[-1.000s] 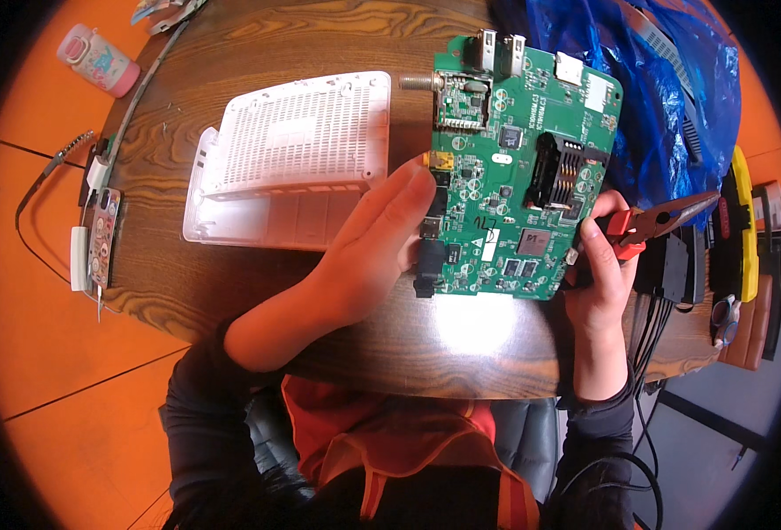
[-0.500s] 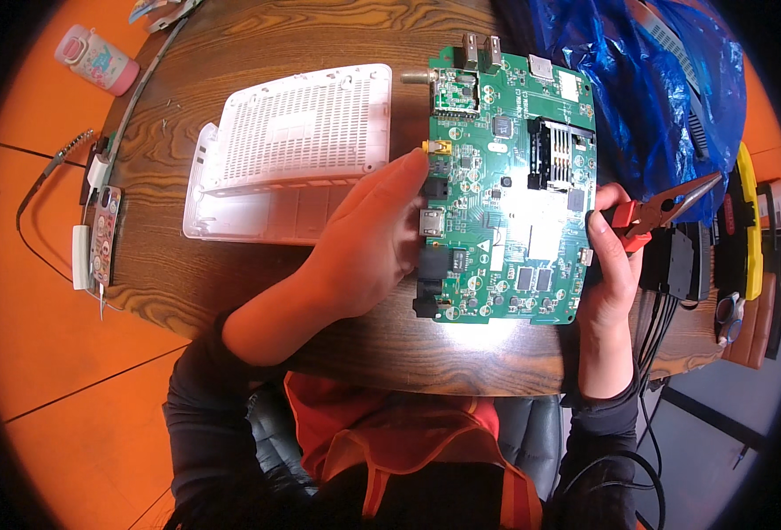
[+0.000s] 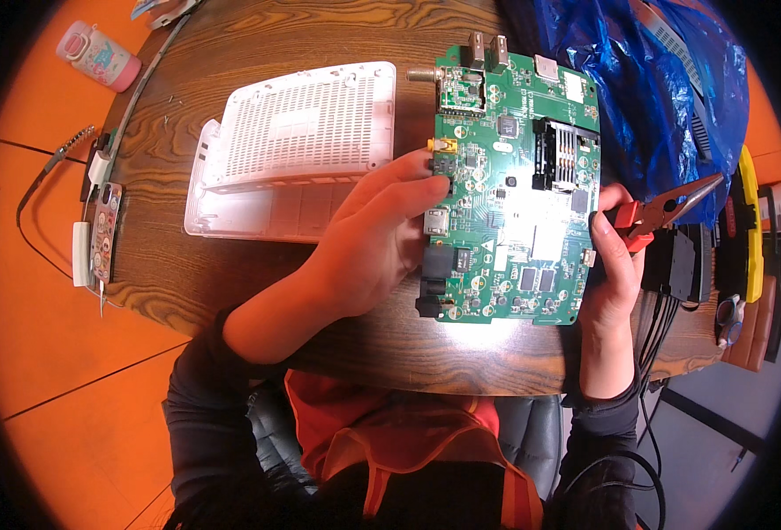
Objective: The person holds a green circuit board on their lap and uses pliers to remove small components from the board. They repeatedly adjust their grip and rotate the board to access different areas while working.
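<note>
A green circuit board [image 3: 479, 203] with metal ports and black sockets is held up over the near part of the table. My left hand [image 3: 368, 216] is closed on its left edge, the thumb lying over the sockets below the yellow jack and the other fingers partly hidden behind. On the opposite edge my right hand [image 3: 615, 269] grips the board with its thumb in front. That same hand also keeps red-handled needle-nose pliers [image 3: 673, 205], jaws pointing up and right. Left of the board lies a white vented plastic casing [image 3: 298, 132], its two shells leaning together.
A blue plastic bag [image 3: 620, 79] fills the table's far right. Black devices with cables [image 3: 682, 265] sit at the right edge, near a yellow-edged case [image 3: 750, 230]. A phone in a patterned case [image 3: 106, 230] lies at the left edge; a pink bottle [image 3: 99, 57] stands beyond it.
The board has shifted slightly right and turned a little. My left thumb has moved from beside the yellow jack down over the sockets on the board's edge. The pliers stay in my right hand.
</note>
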`<state>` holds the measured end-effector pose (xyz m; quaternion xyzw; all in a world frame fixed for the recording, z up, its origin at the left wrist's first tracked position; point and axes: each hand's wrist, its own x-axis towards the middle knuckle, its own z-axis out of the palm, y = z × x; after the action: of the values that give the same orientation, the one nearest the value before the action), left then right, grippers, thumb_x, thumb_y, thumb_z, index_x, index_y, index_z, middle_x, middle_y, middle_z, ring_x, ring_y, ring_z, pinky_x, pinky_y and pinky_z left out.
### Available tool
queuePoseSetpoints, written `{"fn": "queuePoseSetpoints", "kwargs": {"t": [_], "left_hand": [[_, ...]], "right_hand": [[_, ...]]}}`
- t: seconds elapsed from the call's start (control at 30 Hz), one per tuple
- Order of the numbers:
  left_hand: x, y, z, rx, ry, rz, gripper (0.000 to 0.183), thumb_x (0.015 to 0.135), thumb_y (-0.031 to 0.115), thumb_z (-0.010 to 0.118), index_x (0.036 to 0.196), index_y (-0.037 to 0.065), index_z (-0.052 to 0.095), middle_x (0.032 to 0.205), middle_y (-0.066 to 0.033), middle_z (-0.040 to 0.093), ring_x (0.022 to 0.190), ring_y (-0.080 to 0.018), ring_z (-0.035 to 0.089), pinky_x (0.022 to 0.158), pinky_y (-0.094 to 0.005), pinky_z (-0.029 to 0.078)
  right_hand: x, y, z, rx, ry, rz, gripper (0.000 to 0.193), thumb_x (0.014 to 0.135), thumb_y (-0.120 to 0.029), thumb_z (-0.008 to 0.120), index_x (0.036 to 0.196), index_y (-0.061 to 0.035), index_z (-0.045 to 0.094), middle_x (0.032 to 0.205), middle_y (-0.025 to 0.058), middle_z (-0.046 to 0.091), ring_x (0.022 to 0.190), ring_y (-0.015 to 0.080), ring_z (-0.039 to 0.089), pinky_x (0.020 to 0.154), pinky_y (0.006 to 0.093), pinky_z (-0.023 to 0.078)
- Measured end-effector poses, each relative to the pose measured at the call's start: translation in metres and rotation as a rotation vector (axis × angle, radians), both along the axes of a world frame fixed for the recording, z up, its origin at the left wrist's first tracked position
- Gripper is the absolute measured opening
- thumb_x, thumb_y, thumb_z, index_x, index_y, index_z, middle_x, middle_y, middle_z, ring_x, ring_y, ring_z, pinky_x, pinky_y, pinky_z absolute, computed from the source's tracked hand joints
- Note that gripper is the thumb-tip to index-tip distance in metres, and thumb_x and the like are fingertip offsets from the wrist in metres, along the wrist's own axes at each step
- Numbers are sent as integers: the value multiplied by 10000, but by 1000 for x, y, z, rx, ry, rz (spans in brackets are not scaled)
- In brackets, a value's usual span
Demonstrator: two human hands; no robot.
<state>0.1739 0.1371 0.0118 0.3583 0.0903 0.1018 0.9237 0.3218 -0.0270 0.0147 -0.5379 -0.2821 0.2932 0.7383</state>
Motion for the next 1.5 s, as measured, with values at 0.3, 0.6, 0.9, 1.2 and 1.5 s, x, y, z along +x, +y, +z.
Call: {"fn": "queuePoseSetpoints", "kwargs": {"t": [0.3, 0.6, 0.9, 1.2, 1.5], "left_hand": [[1, 1, -4, 6, -54, -11, 421, 838, 86, 375, 1254, 20, 378, 1128, -105, 534, 1011, -186, 536, 868, -330, 443], [4, -2, -4, 1, -71, -14, 463, 813, 59, 323, 1274, 7, 334, 1169, -133, 499, 1045, -222, 525, 889, -364, 444], [5, 0, -4, -10, -51, -37, 470, 821, 86, 314, 1282, -3, 318, 1218, -147, 462, 1112, -254, 482, 930, -420, 414], [4, 0, -3, -14, -7, -31, 443, 849, 126, 361, 1277, 21, 321, 1159, -118, 509, 1041, -208, 533, 866, -362, 457], [5, -3, -1, 55, -2, -43, 334, 926, 148, 370, 1240, 35, 381, 1113, -88, 536, 1008, -161, 544, 844, -329, 471]], "right_hand": [[1, 0, -1, 3, 1, -19, 103, 798, -87, 529, 864, -10, 508, 855, 64, 574, 780, 117, 529, 729, 234, 398], [-2, 2, 0, -8, -48, -64, 103, 797, -100, 527, 851, -15, 503, 850, 58, 569, 762, 105, 511, 705, 226, 385], [-2, 1, 0, 4, -33, -44, 108, 796, -101, 536, 860, -19, 506, 851, 57, 569, 774, 107, 514, 721, 234, 392], [0, 0, 1, -5, -8, -4, 111, 801, -100, 535, 863, -13, 506, 862, 67, 574, 796, 117, 528, 748, 243, 398], [1, 1, 0, 15, -6, -25, 95, 804, -84, 525, 863, -13, 502, 860, 71, 573, 790, 118, 529, 742, 237, 397]]}}
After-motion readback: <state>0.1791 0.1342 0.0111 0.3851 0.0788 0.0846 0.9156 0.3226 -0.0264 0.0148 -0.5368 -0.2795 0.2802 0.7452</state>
